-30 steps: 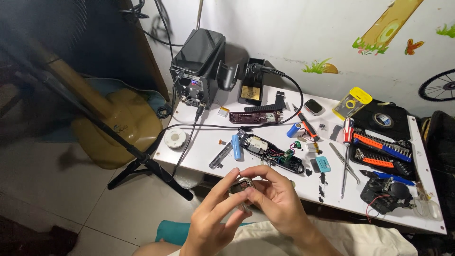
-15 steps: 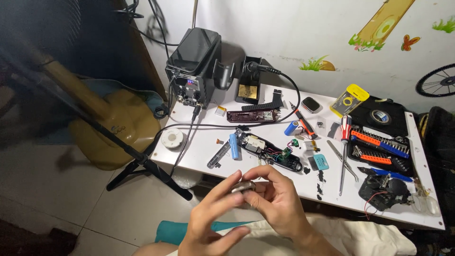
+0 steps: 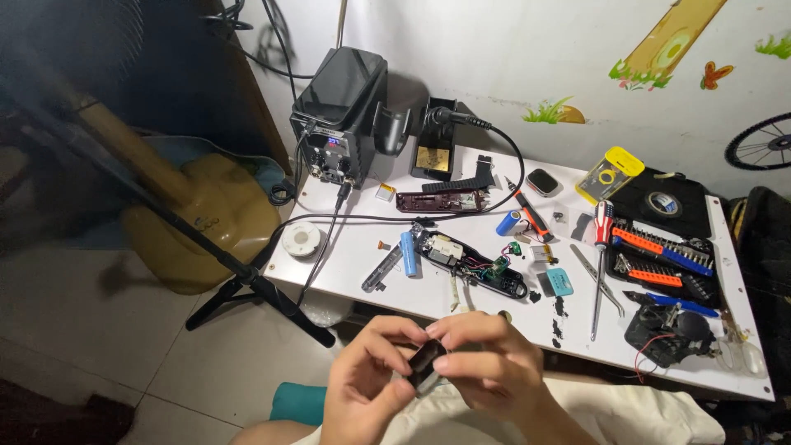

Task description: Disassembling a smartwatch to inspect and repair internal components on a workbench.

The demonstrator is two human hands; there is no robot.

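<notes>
My left hand (image 3: pixel 362 387) and my right hand (image 3: pixel 486 367) meet low in the view, just in front of the white table's near edge. Together they pinch a small dark, shiny part (image 3: pixel 427 364) between fingertips. Beyond them on the table lies an opened black device (image 3: pixel 470 265) with its circuit board and wires exposed. A blue cylindrical battery cell (image 3: pixel 409 253) rests just left of it, and another blue cell (image 3: pixel 509 222) sits further back.
The white table (image 3: pixel 346 272) carries a black soldering station (image 3: pixel 339 115), an iron holder (image 3: pixel 435 148), a solder spool (image 3: pixel 297 241), a screwdriver (image 3: pixel 598 264), a bit set (image 3: pixel 663 259), tweezers and tape. A yellow guitar (image 3: pixel 206 214) and a black stand (image 3: pixel 247 280) are at left.
Both hands have dropped slightly and drawn closer to me, still working the small dark part between the fingertips. The view has shifted a little; the table items stay put.
</notes>
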